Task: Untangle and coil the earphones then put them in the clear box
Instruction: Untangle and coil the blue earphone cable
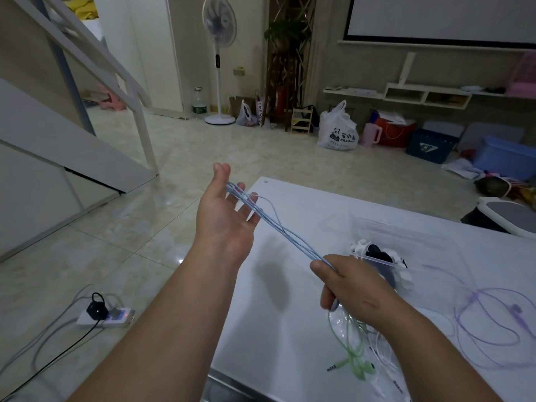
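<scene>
Blue earphones (pixel 285 232) stretch in several loops above the bench (pixel 290 300), hooked over the straight, spread fingers (pixel 250 221) of the left hand (pixel 226 216) and pinched at the other end by the curled right hand (pixel 351 285). Coiling looks half done. The clear box (pixel 412 232) behind holds dark and white items. Green earphones (pixel 353 353) and purple earphones (pixel 487 332) lie loose, apparently waiting.

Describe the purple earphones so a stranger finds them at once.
Start at the white table. On its right side, right of the clear box, the purple earphones lie in wide loose loops. Unlike the blue earphones pulled taut in the air, they lie flat, untouched.
</scene>
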Demonstrator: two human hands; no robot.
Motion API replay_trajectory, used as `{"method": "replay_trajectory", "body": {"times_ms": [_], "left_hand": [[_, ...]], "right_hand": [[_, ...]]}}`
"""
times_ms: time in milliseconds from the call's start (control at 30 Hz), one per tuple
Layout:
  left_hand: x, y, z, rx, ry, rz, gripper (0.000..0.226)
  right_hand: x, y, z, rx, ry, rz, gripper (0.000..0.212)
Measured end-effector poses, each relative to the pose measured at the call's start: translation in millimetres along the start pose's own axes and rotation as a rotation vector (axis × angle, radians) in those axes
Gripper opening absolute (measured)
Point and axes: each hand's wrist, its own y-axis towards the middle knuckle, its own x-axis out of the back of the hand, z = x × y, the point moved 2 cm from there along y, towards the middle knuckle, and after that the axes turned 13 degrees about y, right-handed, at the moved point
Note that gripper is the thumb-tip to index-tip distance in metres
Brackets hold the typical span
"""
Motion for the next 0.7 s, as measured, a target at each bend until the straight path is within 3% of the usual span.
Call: {"method": "replay_trajectory", "body": {"times_ms": [200,333,467,700], "left_hand": [[-9,-9,3,0.035,-0.071,0.000,0.027],[2,5,5,0.003,-0.102,-0.108,0.024],[6,8,7,0.010,0.018,-0.189,0.037],[1,4,6,-0.050,0.285,-0.174,0.047]], "right_hand": [[-2,3,-4,0.035,-0.001,0.022,0.046],[-3,3,-3,0.011,0.064,0.072,0.041],[0,-2,1,-0.005,0.111,0.069,0.037],[10,-1,0,-0.024,0.277,-0.044,0.031]]}}
